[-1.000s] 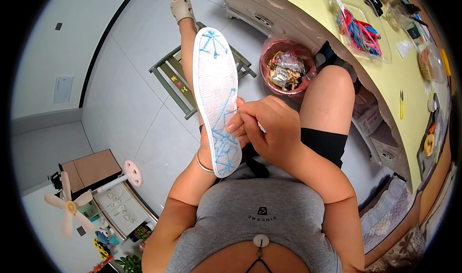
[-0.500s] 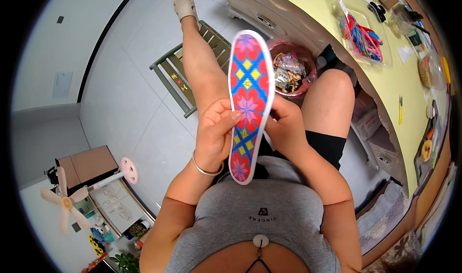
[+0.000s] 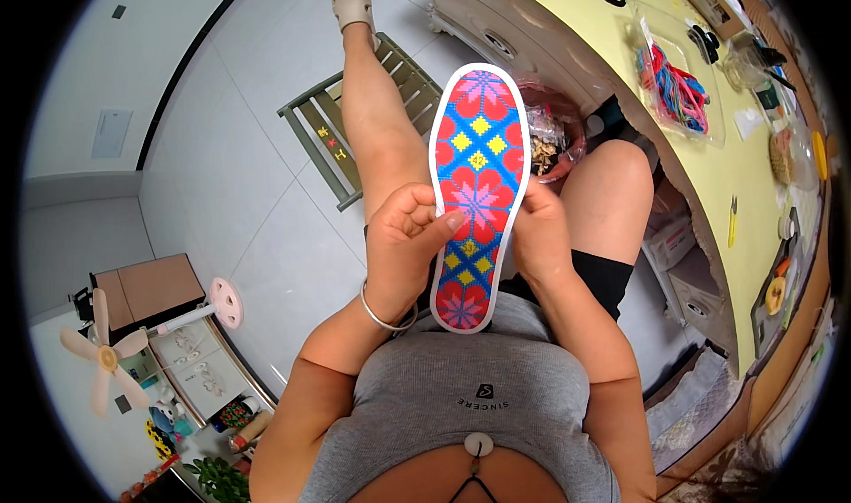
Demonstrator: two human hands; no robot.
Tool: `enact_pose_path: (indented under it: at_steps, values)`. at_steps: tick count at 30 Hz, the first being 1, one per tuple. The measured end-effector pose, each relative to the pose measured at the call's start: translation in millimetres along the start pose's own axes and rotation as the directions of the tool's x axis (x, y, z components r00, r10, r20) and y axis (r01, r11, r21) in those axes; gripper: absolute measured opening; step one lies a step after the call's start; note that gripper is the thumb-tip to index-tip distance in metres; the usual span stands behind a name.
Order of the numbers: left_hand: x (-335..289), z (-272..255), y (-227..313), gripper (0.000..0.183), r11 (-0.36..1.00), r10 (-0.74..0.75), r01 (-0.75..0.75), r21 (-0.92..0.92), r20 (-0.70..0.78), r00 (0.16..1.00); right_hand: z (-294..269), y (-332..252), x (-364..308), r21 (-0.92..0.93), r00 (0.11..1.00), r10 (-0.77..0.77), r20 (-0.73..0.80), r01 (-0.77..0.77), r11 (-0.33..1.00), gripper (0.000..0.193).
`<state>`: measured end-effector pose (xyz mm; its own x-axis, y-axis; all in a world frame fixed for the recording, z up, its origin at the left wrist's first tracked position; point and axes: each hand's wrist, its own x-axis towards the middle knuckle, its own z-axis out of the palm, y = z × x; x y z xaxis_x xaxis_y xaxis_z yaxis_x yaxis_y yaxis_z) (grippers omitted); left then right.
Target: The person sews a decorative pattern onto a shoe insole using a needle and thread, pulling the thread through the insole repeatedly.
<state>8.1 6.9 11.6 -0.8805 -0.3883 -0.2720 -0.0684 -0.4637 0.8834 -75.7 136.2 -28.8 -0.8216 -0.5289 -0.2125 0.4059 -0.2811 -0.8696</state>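
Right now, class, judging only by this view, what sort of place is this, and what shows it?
Probably a room at home, used for handicraft: the patterned insole and bright coloured threads suggest needlework, while the leafy plant looks domestic.

insole [image 3: 480, 203]: red-and-pink flowers, blue lattice, yellow diamonds, white border | top [image 3: 443, 388]: grey | desktop [image 3: 729, 166]: pale yellow

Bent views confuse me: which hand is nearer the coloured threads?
Right. The right hand, at the right edge of the insole, shows below and left of the threads; the left hand, at the opposite edge, is farther left.
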Motion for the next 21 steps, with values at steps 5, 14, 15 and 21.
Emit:
enact_pose_path:
  at_steps: [5, 14, 15, 21]
  values:
    - [-1, 0, 0, 0.012, 0.994, 0.066, -0.064, 0.083, -0.013, 0.998, -10, -24, 0, -0.696, 0.683, -0.693, 0.228, 0.613, 0.375, 0.015]
    - [11, -22, -17, 0.011, 0.930, 0.199, -0.161, 0.330, -0.087, 0.976, -6, -73, -12, 0.121, 0.864, -0.504, 0.011, 0.499, 0.858, 0.011]
    - [13, -25, -16, 0.011, 0.932, 0.222, -0.173, 0.317, -0.123, 0.967, -17, -95, -12, 0.261, 0.870, -0.490, -0.058, 0.487, 0.834, 0.012]
    - [12, -30, -9, 0.015, 0.957, 0.216, -0.191, 0.219, -0.098, 0.971, -71, -142, -3, 0.011, 0.534, -0.673, -0.512, 0.787, 0.617, 0.012]
